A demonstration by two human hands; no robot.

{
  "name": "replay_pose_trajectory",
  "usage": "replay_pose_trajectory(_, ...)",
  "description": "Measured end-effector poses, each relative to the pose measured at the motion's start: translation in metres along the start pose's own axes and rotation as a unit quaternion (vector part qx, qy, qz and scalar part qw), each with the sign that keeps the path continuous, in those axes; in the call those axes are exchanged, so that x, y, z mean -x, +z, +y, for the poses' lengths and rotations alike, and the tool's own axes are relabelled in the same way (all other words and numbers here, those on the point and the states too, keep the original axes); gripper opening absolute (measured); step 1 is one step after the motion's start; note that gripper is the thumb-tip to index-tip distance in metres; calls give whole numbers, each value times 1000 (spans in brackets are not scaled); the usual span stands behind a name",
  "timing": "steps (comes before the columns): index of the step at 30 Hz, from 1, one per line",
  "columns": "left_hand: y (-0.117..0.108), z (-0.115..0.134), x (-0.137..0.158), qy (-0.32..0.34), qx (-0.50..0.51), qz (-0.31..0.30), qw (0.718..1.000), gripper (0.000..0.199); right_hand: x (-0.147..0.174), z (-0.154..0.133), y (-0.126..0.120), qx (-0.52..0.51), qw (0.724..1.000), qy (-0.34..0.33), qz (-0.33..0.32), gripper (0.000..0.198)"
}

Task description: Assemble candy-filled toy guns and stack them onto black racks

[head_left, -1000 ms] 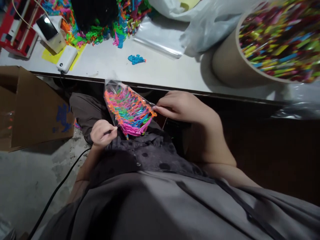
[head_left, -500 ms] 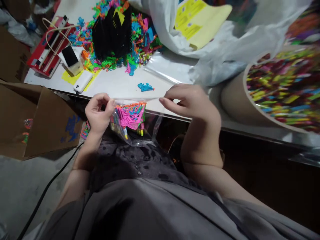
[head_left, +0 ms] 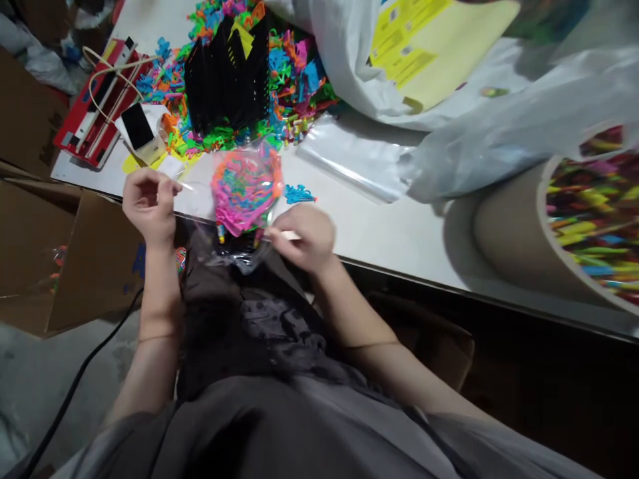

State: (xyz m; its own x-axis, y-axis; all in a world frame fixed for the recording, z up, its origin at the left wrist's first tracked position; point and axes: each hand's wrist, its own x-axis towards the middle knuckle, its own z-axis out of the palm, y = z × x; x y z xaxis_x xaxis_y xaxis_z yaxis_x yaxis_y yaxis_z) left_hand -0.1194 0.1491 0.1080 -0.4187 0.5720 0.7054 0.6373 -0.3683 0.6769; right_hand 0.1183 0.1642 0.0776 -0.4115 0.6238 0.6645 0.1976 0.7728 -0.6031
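A clear plastic bag (head_left: 245, 189) packed with pink, orange, blue and green plastic toy pieces hangs over the table's front edge, above my lap. On its left side, my left hand (head_left: 152, 203) pinches a thin clear edge of the bag between thumb and forefinger. My right hand (head_left: 305, 236) is closed on the bag's right side, lower down and slightly blurred. A small blue plastic toy (head_left: 299, 194) lies on the white table just beyond my right hand.
A red bag sealer (head_left: 97, 106) stands at the back left beside a phone (head_left: 137, 126). Black bundles (head_left: 227, 83) sit amid a colourful toy heap. Flat clear bags (head_left: 354, 156) lie mid-table. A round tub (head_left: 514, 219) stands right; an open carton (head_left: 90, 259) left.
The bag has swung upward and turned, its filled part now higher. My right hand has moved left and down; my left hand has shifted left. The view has shifted slightly.
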Motion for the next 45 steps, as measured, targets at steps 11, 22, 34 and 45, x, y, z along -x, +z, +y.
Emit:
replay_pose_trajectory(11, -28, -82, -7, -94, -110, 11, 989, 29, -8, 19, 108, -152, 978, 135, -52, 36)
replay_pose_trajectory(22, -36, -88, 73, -220, -136, 195, 946, 5, 55, 17, 135, -137, 976, 112, -128, 27)
replay_pose_trajectory(34, 45, -34, 14, 56, -206, -279, 936, 20, 151, -14, 154, -178, 961, 48, -204, 43)
replay_pose_trajectory(45, 68, -80, 20, 12, -176, -229, 957, 35, 173, 25, 93, -133, 973, 153, -109, 32)
